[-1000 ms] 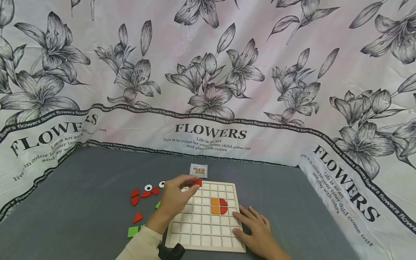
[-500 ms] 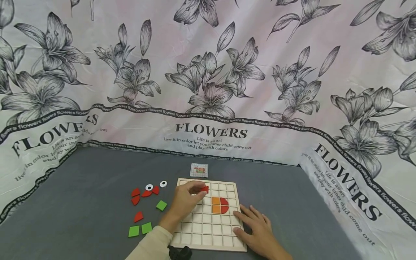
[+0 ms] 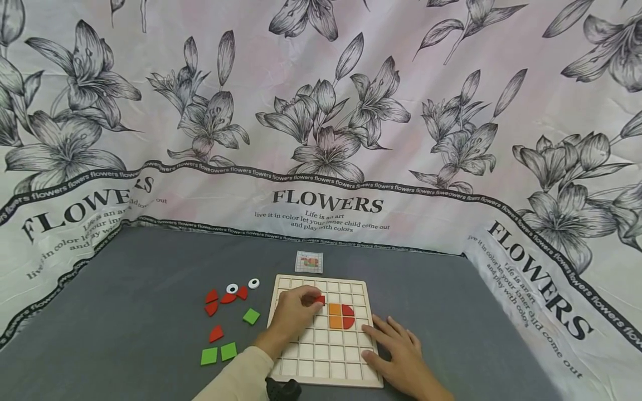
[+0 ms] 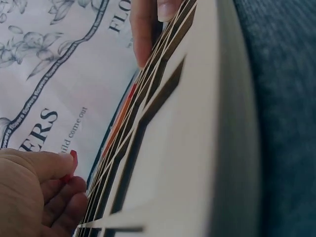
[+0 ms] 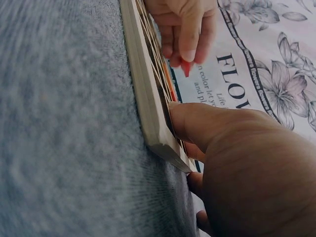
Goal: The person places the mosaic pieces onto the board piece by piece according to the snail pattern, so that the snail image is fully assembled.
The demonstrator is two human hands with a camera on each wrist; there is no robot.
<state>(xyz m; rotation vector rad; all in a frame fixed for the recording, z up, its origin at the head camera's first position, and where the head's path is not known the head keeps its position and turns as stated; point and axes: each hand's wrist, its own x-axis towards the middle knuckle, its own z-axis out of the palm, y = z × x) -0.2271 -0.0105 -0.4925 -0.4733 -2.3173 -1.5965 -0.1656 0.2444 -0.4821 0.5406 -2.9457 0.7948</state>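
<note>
My left hand (image 3: 296, 312) pinches a small red tile (image 3: 321, 301) between thumb and fingers, over the upper middle of the wooden grid board (image 3: 306, 368). The red tile (image 4: 74, 159) shows its thin edge at the fingertips in the left wrist view. Just to its right, two orange square tiles (image 3: 335, 316) sit stacked in the grid, with two red quarter-round tiles (image 3: 348, 316) against their right side. My right hand (image 3: 398, 353) rests on the board's right edge, its fingers spread, with the thumb (image 5: 190, 116) on the top of the frame.
Left of the board lie several red curved tiles (image 3: 216, 334), green squares (image 3: 209, 356) and two white eye discs (image 3: 254, 283). A small printed picture card (image 3: 309, 262) lies behind the board. A flower-printed cloth (image 3: 326, 223) closes off the grey table's back and sides.
The left hand has carried the red tile rightward and toward the orange tiles, uncovering a green square and an eye disc at left. The right hand stays at the board's edge.
</note>
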